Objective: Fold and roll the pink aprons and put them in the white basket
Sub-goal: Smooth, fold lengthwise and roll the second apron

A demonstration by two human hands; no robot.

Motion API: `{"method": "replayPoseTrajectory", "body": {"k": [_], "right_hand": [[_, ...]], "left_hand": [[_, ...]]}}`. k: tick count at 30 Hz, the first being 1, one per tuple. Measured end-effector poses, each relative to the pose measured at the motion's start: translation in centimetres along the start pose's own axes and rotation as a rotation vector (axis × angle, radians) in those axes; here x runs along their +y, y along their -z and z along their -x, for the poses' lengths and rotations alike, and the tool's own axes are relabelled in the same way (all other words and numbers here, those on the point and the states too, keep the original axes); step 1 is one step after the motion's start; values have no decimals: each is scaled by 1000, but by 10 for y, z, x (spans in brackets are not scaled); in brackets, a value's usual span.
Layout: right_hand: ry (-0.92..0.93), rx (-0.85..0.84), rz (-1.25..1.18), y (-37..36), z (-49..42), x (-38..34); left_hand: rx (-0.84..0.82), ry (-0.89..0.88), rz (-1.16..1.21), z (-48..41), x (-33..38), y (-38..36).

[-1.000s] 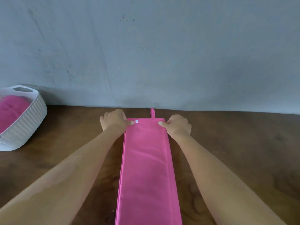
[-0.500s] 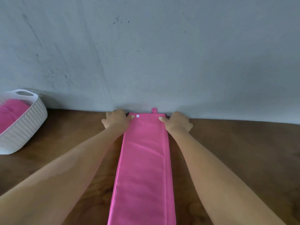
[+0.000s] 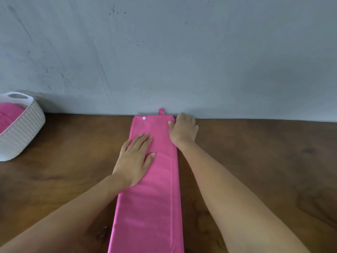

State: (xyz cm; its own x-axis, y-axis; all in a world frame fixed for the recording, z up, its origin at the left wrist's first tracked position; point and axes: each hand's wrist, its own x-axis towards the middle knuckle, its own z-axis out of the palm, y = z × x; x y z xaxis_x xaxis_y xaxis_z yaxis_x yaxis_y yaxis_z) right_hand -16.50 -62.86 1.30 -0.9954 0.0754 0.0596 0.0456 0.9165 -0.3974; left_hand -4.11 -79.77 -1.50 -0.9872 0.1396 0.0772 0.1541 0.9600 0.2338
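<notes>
A pink apron (image 3: 151,207), folded into a long narrow strip, lies on the wooden table (image 3: 255,161) and runs from the near edge of view to the wall. A white snap and a small loop mark its far end. My left hand (image 3: 135,157) lies flat on the strip with straight fingers, a little below that end. My right hand (image 3: 183,129) pinches the far right corner with curled fingers. The white basket (image 3: 25,128) stands at the far left with pink fabric (image 3: 9,114) inside.
A grey wall (image 3: 164,52) rises right behind the apron's far end and the basket. Bare brown tabletop stretches to the right of the strip and between the strip and the basket.
The apron's far end has slid up against the wall. My left hand has let go of the far left corner and now lies flat on the strip, nearer me. My right hand keeps its corner.
</notes>
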Motion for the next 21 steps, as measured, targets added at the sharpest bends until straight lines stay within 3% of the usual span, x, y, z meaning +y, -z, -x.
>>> {"method": "replayPoseTrajectory", "body": {"k": [4,7,16,21], "right_hand": [[279,-37,43,2,37,13],[373,-119,95,6,71,23],[377,-255,147,30,190,50],[307,-294,163,42,269,62]], "left_hand": [[18,26,-9,-3,4,-3],[16,19,-8,-1,1,-3],[1,-5,54,-1,1,6],[32,-23,-39,3,11,12]]}}
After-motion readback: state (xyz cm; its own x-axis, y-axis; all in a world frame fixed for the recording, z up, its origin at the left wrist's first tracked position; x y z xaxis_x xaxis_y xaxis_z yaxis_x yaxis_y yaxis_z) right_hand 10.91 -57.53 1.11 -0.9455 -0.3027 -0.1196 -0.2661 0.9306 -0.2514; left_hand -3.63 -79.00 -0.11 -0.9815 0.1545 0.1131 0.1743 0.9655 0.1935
